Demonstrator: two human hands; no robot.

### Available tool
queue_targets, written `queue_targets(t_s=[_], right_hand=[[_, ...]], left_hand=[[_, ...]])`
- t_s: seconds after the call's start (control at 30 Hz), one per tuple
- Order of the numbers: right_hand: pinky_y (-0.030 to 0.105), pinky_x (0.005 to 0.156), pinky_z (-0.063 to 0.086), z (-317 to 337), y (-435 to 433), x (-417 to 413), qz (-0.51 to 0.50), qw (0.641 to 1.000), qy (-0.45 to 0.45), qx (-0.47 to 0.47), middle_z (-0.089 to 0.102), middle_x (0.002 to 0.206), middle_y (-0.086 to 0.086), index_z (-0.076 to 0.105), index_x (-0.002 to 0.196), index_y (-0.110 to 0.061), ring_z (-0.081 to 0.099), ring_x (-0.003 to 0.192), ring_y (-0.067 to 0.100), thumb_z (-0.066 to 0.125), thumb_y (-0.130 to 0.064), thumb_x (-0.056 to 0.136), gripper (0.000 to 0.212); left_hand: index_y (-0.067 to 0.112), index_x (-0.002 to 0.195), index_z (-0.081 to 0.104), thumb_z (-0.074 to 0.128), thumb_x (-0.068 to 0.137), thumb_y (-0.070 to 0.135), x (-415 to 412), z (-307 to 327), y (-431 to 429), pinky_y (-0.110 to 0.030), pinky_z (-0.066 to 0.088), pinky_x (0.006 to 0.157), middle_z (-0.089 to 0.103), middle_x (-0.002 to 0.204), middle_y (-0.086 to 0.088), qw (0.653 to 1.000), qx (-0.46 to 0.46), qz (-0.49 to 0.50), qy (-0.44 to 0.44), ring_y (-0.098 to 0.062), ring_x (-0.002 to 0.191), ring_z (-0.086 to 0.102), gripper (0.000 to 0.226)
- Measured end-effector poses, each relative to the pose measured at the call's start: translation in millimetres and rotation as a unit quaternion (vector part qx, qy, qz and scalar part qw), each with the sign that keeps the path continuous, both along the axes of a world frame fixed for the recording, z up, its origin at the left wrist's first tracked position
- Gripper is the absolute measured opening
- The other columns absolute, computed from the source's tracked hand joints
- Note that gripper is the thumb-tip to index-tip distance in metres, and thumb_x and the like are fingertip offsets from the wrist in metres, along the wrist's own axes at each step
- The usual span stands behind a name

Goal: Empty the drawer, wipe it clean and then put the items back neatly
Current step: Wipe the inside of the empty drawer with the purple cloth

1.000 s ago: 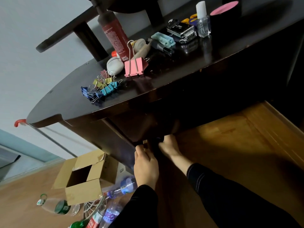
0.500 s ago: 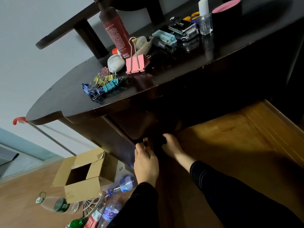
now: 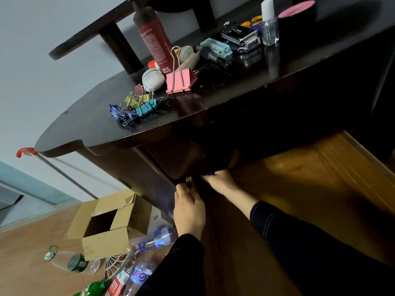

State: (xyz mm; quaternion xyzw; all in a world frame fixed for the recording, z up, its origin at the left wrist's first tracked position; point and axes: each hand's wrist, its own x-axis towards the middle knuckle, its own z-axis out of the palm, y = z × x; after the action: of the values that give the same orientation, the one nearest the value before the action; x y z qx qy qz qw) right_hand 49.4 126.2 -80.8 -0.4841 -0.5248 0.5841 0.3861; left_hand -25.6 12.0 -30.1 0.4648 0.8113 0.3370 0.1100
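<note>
The worktop (image 3: pixel 85 129) carries the emptied items (image 3: pixel 136 107). Beneath it the drawer (image 3: pixel 192 159) has barely moved. The left hand (image 3: pixel 189 212) grips its front; the right hand (image 3: pixel 222 184) reaches under, its fingers hidden and their grip unclear. A purple scrap (image 3: pixel 207 174) newly shows there, so wiping has likely begun.

Both arms reach forward, left grip (image 3: pixel 189 210) curled, right grip (image 3: pixel 221 183) with fingertips hidden.

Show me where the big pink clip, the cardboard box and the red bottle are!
big pink clip (image 3: pixel 180 81): head view, on its pink body.
cardboard box (image 3: pixel 106 242): head view, on its front flap.
red bottle (image 3: pixel 155 37): head view, on its printed side.
</note>
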Motion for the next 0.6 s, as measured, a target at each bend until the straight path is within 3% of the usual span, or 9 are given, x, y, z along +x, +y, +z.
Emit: queue_targets(t_s=[0.1, 0.23, 0.3, 0.37, 0.47, 0.53, 0.6], right_hand=[[0.037, 0.093, 0.050, -12, -8, 0, 0.038, 0.998, -0.021, 0.038, 0.068, 0.113, 0.007, 0.068, 0.116, -0.010, 0.062, 0.109, 0.023, 0.058, 0.006, 0.092, 0.031], [0.042, 0.111, 0.044, -19, -6, 8, 0.103, 0.980, -0.169, 0.036, 0.055, 0.144, 0.010, 0.051, 0.145, -0.010, 0.050, 0.135, 0.027, 0.053, 0.002, 0.096, 0.050], [0.034, 0.105, 0.045, -12, -1, 4, 0.069, 0.989, -0.128, -0.011, 0.058, 0.139, 0.009, 0.056, 0.140, -0.009, 0.053, 0.131, 0.027, 0.052, 0.002, 0.096, 0.046], [0.026, 0.090, 0.045, 0, -3, -1, -0.001, 0.998, -0.044, -0.053, 0.065, 0.119, 0.005, 0.065, 0.126, -0.011, 0.059, 0.119, 0.026, 0.056, 0.000, 0.094, 0.035], [0.031, 0.090, 0.050, 6, -16, -7, -0.020, 1.000, -0.015, 0.012, 0.070, 0.110, 0.005, 0.070, 0.116, -0.011, 0.064, 0.108, 0.023, 0.063, -0.003, 0.092, 0.026], [0.040, 0.098, 0.052, 1, -21, -4, 0.022, 0.993, -0.079, 0.079, 0.071, 0.116, 0.010, 0.070, 0.116, -0.008, 0.065, 0.110, 0.027, 0.060, 0.000, 0.091, 0.027], [0.039, 0.105, 0.048, -1, -16, 6, 0.084, 0.977, -0.174, 0.091, 0.065, 0.131, 0.010, 0.063, 0.132, -0.010, 0.060, 0.123, 0.026, 0.056, 0.002, 0.094, 0.040]], left_hand=[[0.032, 0.102, 0.038, 0.042, 0.102, 0.029, -1, -1, 1, -0.035, 0.037, 0.078, 0.057, 0.115, 0.000, 1.000, -0.006, 0.002, 0.003, -0.022, 0.089, 0.052, 0.005], [0.029, 0.105, 0.040, 0.041, 0.102, 0.029, -1, 0, 0, -0.036, 0.038, 0.079, 0.059, 0.118, -0.003, 1.000, -0.014, 0.007, 0.004, -0.028, 0.094, 0.058, 0.004], [0.027, 0.107, 0.042, 0.041, 0.102, 0.031, 0, 0, -1, -0.036, 0.038, 0.079, 0.059, 0.120, -0.003, 1.000, -0.010, 0.008, 0.003, -0.027, 0.094, 0.057, 0.006], [0.028, 0.108, 0.042, 0.041, 0.102, 0.032, 0, 0, -1, -0.035, 0.037, 0.080, 0.059, 0.120, -0.003, 1.000, -0.002, 0.005, 0.001, -0.023, 0.092, 0.054, 0.006], [0.028, 0.108, 0.042, 0.042, 0.101, 0.031, -1, -1, 0, -0.036, 0.037, 0.079, 0.059, 0.121, -0.004, 1.000, -0.007, 0.005, 0.002, -0.023, 0.090, 0.053, 0.007], [0.027, 0.108, 0.041, 0.042, 0.101, 0.029, -1, -1, 0, -0.036, 0.038, 0.079, 0.058, 0.122, -0.005, 1.000, -0.014, 0.006, -0.001, -0.026, 0.091, 0.056, 0.008], [0.026, 0.109, 0.041, 0.042, 0.100, 0.028, -1, 0, 0, -0.036, 0.038, 0.080, 0.057, 0.123, -0.005, 1.000, -0.017, 0.004, -0.004, -0.027, 0.094, 0.057, 0.009]])
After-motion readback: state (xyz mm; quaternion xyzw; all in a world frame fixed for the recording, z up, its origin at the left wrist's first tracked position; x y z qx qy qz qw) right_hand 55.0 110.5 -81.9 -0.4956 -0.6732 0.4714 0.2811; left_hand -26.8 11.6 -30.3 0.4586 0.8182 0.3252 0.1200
